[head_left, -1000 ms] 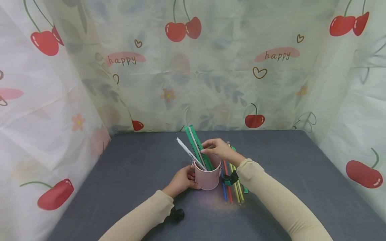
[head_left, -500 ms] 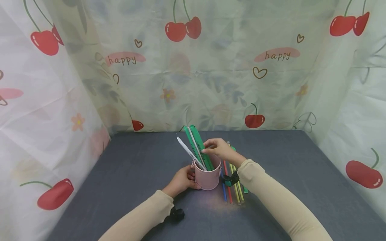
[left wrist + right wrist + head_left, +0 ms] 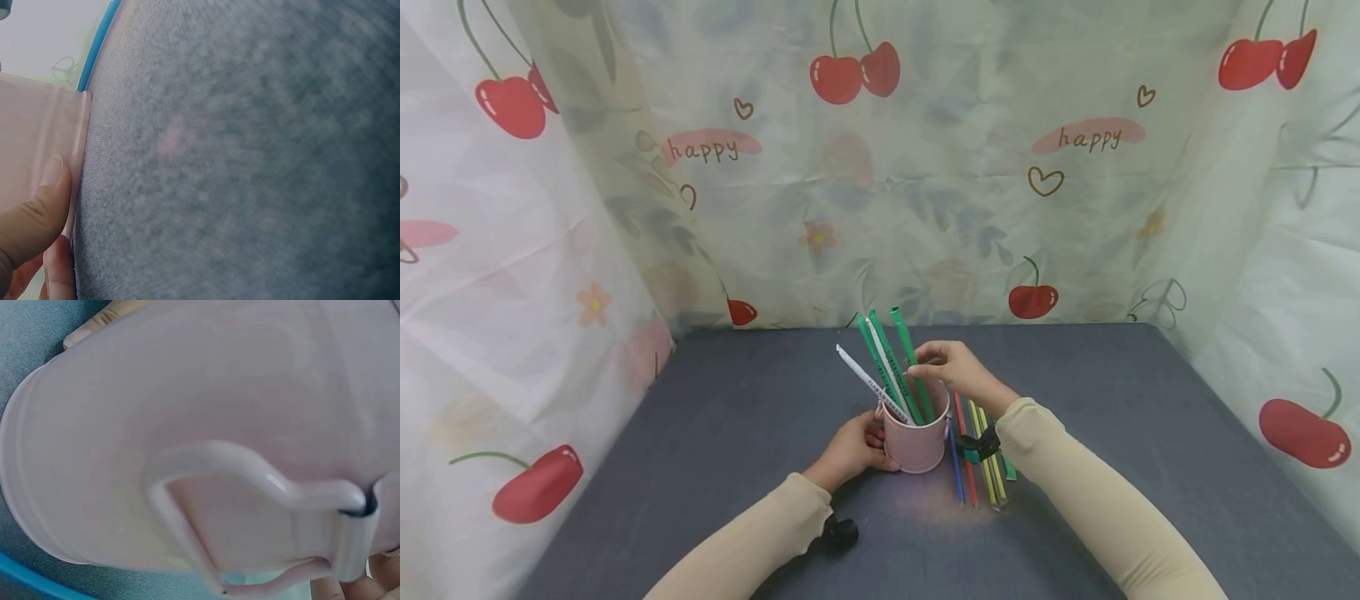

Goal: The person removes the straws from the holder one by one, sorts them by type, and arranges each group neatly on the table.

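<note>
So one green stick (image 3: 923, 400) has split off from the bunch, where half a second ago it lay right against its neighbour. The right hand (image 3: 953, 368) pinches it between thumb and fingers, lower end in the pink cup (image 3: 915, 450). Left hand (image 3: 852, 447) is curled round the cup's side, cup upright on the dark table (image 3: 760, 400). Also in there: two more greens and two white sticks (image 3: 867, 377). Blue, red and yellow sticks (image 3: 994, 482) lie just beside it. Print's too tiny for me; the curtain (image 3: 925, 225) says "happy" twice.
</note>
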Demonstrator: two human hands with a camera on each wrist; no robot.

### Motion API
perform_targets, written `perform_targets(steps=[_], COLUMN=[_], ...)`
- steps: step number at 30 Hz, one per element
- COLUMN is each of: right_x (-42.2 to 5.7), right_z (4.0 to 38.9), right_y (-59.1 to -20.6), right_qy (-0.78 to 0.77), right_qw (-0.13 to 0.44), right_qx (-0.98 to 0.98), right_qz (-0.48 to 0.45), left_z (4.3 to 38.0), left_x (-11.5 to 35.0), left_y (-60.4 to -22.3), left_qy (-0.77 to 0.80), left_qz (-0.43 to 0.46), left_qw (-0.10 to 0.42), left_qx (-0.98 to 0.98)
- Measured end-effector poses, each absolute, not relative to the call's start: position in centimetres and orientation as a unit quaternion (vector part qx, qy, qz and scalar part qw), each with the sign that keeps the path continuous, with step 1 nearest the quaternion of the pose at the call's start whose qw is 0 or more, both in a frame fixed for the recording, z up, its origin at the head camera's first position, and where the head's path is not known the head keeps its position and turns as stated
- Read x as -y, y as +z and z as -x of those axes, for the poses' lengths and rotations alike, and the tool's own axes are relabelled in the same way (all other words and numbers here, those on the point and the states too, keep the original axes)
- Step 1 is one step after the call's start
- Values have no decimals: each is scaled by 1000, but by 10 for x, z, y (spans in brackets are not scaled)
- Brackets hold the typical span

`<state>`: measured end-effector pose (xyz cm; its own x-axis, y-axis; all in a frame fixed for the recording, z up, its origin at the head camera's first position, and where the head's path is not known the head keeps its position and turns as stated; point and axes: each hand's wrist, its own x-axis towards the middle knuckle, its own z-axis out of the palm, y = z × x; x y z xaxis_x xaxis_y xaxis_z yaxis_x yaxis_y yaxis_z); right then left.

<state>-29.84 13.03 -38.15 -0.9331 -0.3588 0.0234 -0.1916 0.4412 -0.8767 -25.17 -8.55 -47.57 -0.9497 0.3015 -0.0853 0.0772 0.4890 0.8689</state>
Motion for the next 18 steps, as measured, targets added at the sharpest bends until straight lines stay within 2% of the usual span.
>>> perform_targets(steps=[18], right_x=[-137], right_z=[299], right_y=[-377], right_qy=[-564], right_qw=[54], right_qx=[-810], right_qz=[149], left_z=[253], left_x=[85], left_y=[-477], left_qy=[507], left_qz=[-112], left_qw=[111], left_qx=[-848])
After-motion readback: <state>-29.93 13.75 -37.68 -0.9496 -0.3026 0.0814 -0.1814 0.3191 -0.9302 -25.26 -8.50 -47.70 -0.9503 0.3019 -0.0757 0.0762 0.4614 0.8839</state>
